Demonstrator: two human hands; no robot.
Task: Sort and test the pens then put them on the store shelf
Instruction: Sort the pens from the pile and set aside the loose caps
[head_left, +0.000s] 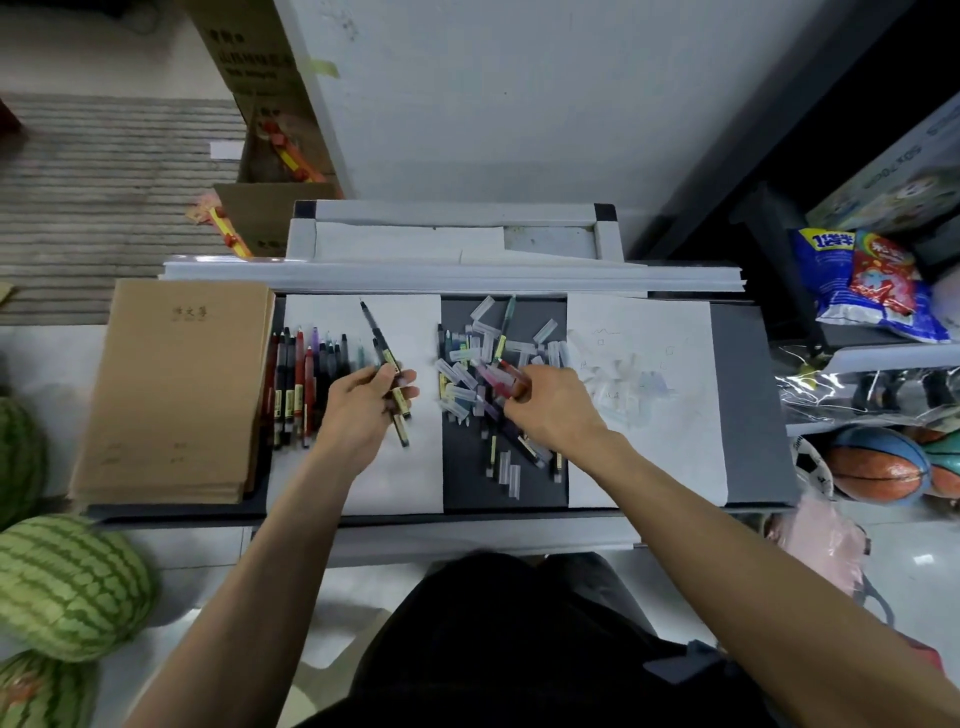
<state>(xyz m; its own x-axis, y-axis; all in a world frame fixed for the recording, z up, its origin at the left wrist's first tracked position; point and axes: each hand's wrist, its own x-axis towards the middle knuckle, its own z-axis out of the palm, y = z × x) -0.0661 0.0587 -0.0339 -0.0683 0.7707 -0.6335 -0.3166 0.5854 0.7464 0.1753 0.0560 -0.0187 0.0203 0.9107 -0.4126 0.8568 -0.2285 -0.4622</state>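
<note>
The left hand (366, 402) has its fingers closed around two slim dark pens (387, 371) — tips pointing away, over a white paper sheet (410, 478). The right hand (553, 408) pinches a translucent red pen (506, 375) above the jumbled heap of pens and clear caps (483, 364) just beyond its fingertips.

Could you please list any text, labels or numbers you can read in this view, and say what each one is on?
"作文簿", as best it reads: cover of the brown notebook.
"1" followed by blurred characters: blue snack bag.
Cardboard box: dark printed characters, too blurred to read.
Pen barrel labels: too small to read.
Scribbled paper sheet: faint marks, not legible.
</note>
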